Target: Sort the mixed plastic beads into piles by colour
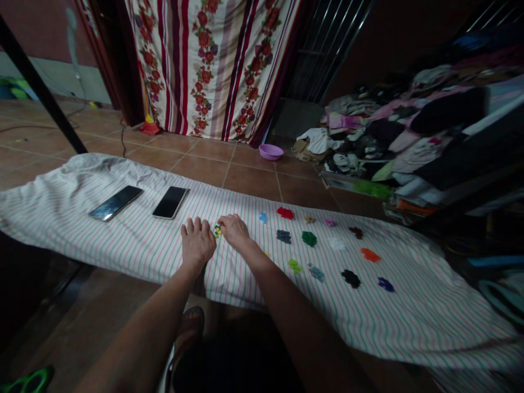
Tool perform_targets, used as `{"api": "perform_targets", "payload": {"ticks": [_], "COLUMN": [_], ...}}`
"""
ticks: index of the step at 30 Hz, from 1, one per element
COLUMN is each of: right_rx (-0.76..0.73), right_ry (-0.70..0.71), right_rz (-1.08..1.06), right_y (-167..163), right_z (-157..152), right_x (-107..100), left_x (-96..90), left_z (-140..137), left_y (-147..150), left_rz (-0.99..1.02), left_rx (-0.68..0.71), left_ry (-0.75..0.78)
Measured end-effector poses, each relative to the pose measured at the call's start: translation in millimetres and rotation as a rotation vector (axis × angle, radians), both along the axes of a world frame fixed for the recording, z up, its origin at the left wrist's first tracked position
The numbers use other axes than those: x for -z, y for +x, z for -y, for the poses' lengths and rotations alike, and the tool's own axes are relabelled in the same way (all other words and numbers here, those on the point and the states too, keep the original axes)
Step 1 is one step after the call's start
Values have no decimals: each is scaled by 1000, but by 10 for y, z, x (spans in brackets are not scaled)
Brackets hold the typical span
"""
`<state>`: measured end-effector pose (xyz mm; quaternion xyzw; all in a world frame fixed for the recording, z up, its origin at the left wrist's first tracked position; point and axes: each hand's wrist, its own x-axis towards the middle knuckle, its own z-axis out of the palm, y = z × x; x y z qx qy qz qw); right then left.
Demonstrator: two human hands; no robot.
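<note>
The fingers of the right hand [235, 230] bent down at small green and yellow pieces [218, 231]; whether they pinched any could not be told. Just beside, the left hand [198, 241] lay palm down, fingers slightly apart. The pieces lay between the near and far edges of a cloth-covered bench [135, 248]. Two phones [171, 203] rested toward its left end, coloured piles [309, 238] toward its right.

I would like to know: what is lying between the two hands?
In the head view, a small cluster of green and yellow pieces lies on the striped cloth between the left hand and the right hand.
</note>
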<state>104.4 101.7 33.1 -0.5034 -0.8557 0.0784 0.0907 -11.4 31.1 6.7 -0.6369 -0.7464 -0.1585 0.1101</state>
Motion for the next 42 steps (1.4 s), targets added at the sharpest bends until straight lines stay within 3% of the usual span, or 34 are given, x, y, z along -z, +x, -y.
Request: {"api": "perform_targets", "payload": {"ticks": [16, 26, 34, 42], "right_rx": [44, 57, 145, 258], "right_ry": [47, 53, 51, 150], "right_rz": [-184, -182, -178, -191], "right_y": [181, 365, 669, 1226], "right_z": [20, 60, 97, 147], "right_x": [-12, 15, -11, -12], "left_x": [-45, -58, -106, -120], "left_z": [23, 40, 61, 82], "left_y": [17, 23, 41, 55], "left_rz": [45, -22, -55, -37], "left_rx": [6, 6, 14, 24], "left_ry": [-13, -21, -41, -53]}}
